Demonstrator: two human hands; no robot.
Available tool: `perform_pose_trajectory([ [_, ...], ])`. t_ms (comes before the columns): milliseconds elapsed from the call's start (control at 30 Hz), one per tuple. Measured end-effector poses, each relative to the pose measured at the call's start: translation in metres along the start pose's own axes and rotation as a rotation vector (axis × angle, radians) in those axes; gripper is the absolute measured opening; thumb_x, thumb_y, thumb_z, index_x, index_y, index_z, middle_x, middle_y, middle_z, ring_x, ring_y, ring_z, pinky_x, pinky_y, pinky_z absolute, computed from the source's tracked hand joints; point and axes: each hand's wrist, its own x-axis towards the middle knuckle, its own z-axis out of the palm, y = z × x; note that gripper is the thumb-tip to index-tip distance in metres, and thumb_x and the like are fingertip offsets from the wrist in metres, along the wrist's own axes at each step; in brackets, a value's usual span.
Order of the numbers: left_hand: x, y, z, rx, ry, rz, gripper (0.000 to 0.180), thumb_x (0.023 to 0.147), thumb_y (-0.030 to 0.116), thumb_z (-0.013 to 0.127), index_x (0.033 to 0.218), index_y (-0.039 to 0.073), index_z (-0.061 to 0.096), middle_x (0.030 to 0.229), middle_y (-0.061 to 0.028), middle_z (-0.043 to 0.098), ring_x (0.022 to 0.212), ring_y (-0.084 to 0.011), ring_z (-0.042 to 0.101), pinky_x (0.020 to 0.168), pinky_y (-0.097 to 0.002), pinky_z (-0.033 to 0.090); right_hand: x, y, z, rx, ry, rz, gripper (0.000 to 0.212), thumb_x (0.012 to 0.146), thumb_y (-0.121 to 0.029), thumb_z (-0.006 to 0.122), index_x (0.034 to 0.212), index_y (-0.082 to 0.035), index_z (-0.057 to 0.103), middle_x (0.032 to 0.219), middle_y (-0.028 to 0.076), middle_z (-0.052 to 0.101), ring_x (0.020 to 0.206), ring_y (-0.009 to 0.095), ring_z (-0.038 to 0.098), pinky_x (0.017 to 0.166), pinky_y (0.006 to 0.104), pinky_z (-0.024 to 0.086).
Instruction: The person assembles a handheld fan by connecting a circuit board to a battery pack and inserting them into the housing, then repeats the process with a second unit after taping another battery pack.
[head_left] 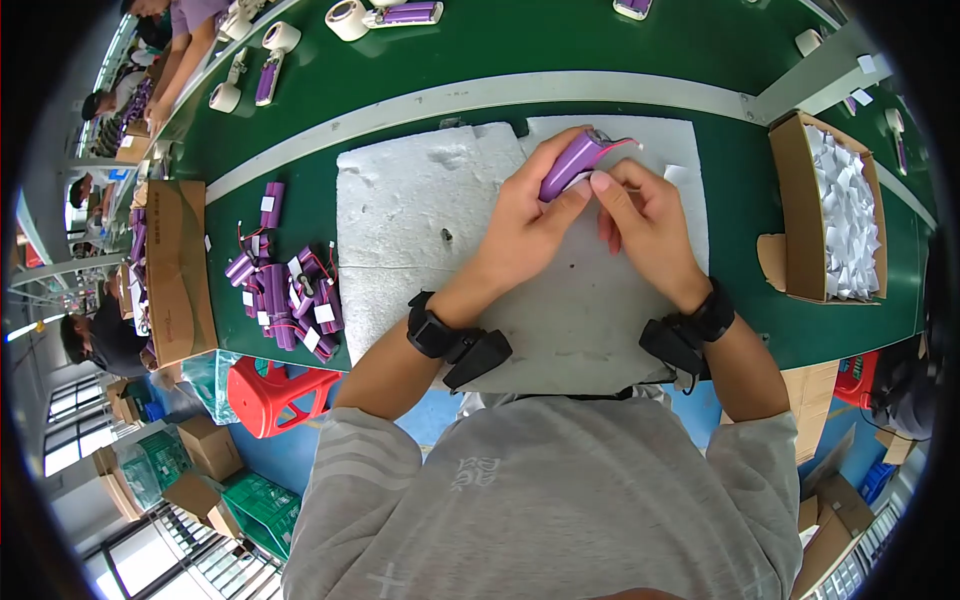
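Observation:
A purple shrink-wrapped battery pack (572, 166) is tilted in my left hand (532, 215), whose fingers and thumb close round it above the mat. A red wire (617, 145) with a small white connector comes out of its upper end. Part of a white label (577, 180) shows on the pack beside my left thumb. My right hand (645, 215) is curled close to the pack's right side, thumb and fingers pinched near that label. What lies between those fingertips is hidden. Under both hands lies a whitish foam mat (420, 220) with a grey sheet (560, 320).
Left of the mat, several labelled purple battery packs (275, 290) lie heaped beside a cardboard box (180, 270). An open carton of white paper slips (850, 220) stands at the right. Beyond a pale rail (520, 85), tape rolls (347, 20) and more packs sit on green surface. People work at far left.

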Motion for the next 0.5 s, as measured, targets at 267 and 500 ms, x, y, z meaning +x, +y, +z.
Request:
perform_pose_trajectory([
  [267, 0.0000, 0.0087, -0.0052, -0.207, -0.131, -0.072, 0.042, 0.101, 0.018, 0.043, 0.140, 0.002, 0.037, 0.113, -0.0103, 0.053, 0.085, -0.0163, 0.058, 0.074, -0.0293, 0.049, 0.0032, 0.0039, 0.0051, -0.073, -0.065, -0.154, 0.027, 0.102, -0.023, 0.044, 0.088, -0.003, 0.055, 0.065, 0.000, 0.053, 0.055, 0.007, 0.046, 0.050, 0.0220, 0.036],
  [500, -0.0041, 0.0042, -0.0033, -0.258, -0.182, -0.057, 0.045, 0.103, 0.023, 0.038, 0.142, 0.001, 0.034, 0.112, -0.0091, 0.048, 0.081, -0.0159, 0.056, 0.074, -0.0295, 0.049, -0.0019, 0.0007, 0.0052, -0.064, -0.091, -0.133, 0.026, 0.101, -0.022, 0.041, 0.093, -0.002, 0.056, 0.066, 0.001, 0.054, 0.057, 0.007, 0.047, 0.052, 0.0221, 0.037],
])
